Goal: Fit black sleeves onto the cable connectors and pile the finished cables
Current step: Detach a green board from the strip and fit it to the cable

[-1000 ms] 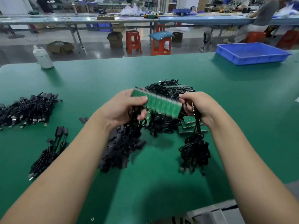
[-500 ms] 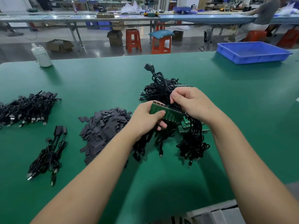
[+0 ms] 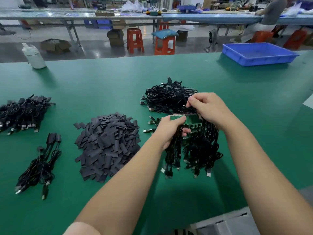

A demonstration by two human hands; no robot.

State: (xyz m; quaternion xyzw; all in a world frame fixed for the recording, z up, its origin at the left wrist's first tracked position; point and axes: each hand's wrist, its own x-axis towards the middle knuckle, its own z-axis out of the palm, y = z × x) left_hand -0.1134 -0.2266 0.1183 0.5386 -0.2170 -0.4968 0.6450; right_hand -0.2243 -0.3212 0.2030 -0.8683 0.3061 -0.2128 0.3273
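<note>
My left hand (image 3: pixel 171 128) grips the left end of a green board strip (image 3: pixel 189 118) from which several black cables (image 3: pixel 199 150) hang to the table. My right hand (image 3: pixel 209 107) pinches at the strip's top right edge, fingers closed on a cable end there. A heap of flat black sleeves (image 3: pixel 106 143) lies left of my hands. Behind my hands sits a tangle of black cables (image 3: pixel 167 97). A large pile of cables (image 3: pixel 22 112) lies at the far left, and a small bundle (image 3: pixel 42 163) in front of it.
A blue plastic tray (image 3: pixel 259 54) stands at the table's back right. A white bottle (image 3: pixel 33 56) is at the back left edge. Orange stools (image 3: pixel 135 39) and benches fill the floor beyond. A grey box (image 3: pixel 223 224) sits at the near edge.
Both hands lowered the green strip with its hanging cables toward the table and drew nearer. The sleeve heap, covered a second ago, is now in plain view.
</note>
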